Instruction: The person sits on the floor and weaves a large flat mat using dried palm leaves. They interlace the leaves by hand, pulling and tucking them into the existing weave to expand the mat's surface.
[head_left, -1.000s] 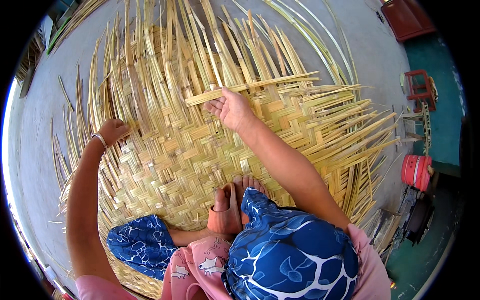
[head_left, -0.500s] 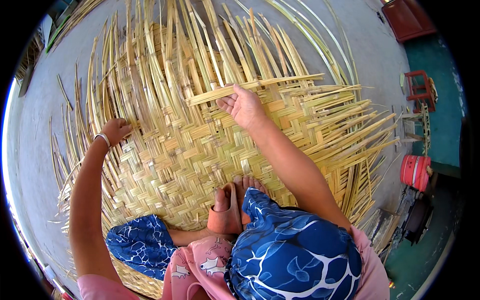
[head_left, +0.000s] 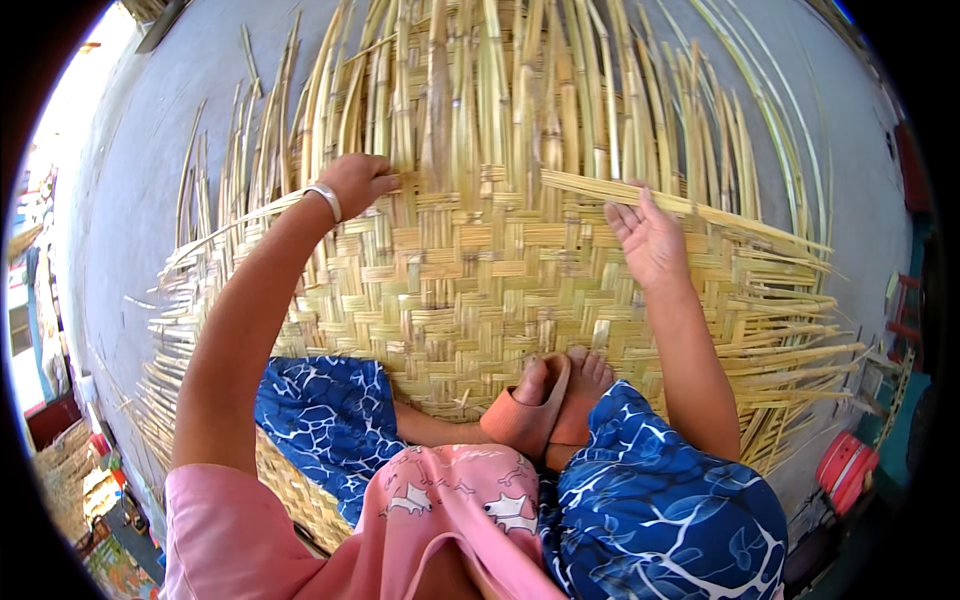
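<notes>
A partly woven mat of split cane [head_left: 430, 300] lies on the floor in front of me, its long unwoven strips fanning away at the far side. My left hand [head_left: 358, 185] is closed down at the weave's far edge, left of the middle; its fingertips are hidden among the strips. My right hand [head_left: 652, 240], palm turned up, pinches a flat cane strip [head_left: 745, 220] between thumb and fingers. This strip lies crosswise over the upright ones, its left end near the middle and its right end at the mat's right side.
My sandalled foot [head_left: 535, 405] and bare toes rest on the mat's near edge. Loose strip ends [head_left: 800, 370] stick out at the right. A red round bundle [head_left: 846, 470] and a red stool [head_left: 906, 305] stand at the right, on or beside the grey floor [head_left: 125, 180].
The view has turned, so the mat's strips now point straight away. My right hand keeps its hold on the same strip, and my left hand stays low at the weave's edge.
</notes>
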